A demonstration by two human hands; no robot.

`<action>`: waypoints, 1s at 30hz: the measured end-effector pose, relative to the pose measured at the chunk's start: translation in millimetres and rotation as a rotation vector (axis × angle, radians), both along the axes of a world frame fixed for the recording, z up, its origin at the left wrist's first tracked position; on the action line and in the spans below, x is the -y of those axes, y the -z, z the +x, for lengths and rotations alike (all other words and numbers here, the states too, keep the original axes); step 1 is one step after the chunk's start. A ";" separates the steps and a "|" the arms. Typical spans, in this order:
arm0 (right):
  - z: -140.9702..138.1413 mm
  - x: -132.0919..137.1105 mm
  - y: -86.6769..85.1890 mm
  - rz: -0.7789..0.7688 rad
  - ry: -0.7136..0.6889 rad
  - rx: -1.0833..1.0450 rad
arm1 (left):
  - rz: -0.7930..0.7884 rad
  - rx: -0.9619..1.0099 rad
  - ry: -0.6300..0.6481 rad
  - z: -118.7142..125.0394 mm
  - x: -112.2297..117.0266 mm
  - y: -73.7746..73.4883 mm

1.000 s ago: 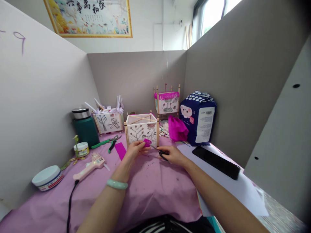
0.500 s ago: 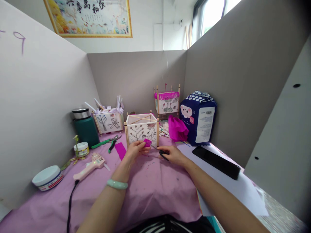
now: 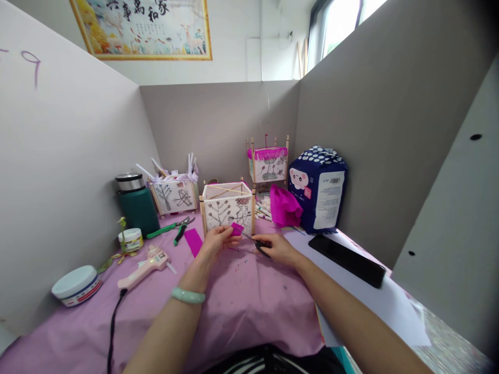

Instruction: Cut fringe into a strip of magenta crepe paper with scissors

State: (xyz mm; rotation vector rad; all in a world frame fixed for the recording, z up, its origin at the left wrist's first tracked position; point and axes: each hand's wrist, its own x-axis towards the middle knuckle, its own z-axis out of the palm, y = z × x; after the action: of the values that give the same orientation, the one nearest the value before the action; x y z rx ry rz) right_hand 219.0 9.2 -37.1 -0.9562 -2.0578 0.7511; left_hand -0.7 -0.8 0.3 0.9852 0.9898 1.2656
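Observation:
My left hand [image 3: 217,241] pinches a small magenta paper piece [image 3: 236,229] just in front of a paper lantern frame [image 3: 227,207] with drawn flowers. My right hand [image 3: 277,248] grips small black scissors [image 3: 259,245], whose blades point left at the paper piece. Both hands hover low over the pink table cover [image 3: 241,301]. A green bangle sits on my left wrist.
A pink glue gun [image 3: 145,265], magenta paper strip [image 3: 193,241], green pliers [image 3: 171,227], green thermos [image 3: 135,204], two small jars and another lantern [image 3: 174,192] lie left. A fringed lantern [image 3: 268,162], magenta tissue [image 3: 285,206], blue package [image 3: 319,188] and black phone [image 3: 348,259] stand right.

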 end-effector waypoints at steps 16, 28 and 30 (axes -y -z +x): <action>0.7 -8.4 9.0 0.011 -0.006 -0.034 | 0.014 0.045 -0.056 0.5 1.0 -3.3; 0.7 2.5 -3.5 0.003 -0.002 0.011 | 0.019 0.103 -0.139 -1.8 -3.6 -3.0; 0.8 2.4 -3.0 0.017 -0.010 -0.001 | 0.016 0.098 -0.122 -1.1 -2.7 -3.4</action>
State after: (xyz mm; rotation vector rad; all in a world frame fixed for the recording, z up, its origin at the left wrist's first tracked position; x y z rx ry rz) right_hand 219.8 6.8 -34.1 -0.9361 -2.0664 0.7378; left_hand -1.8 1.9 3.7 0.8776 0.9764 1.4117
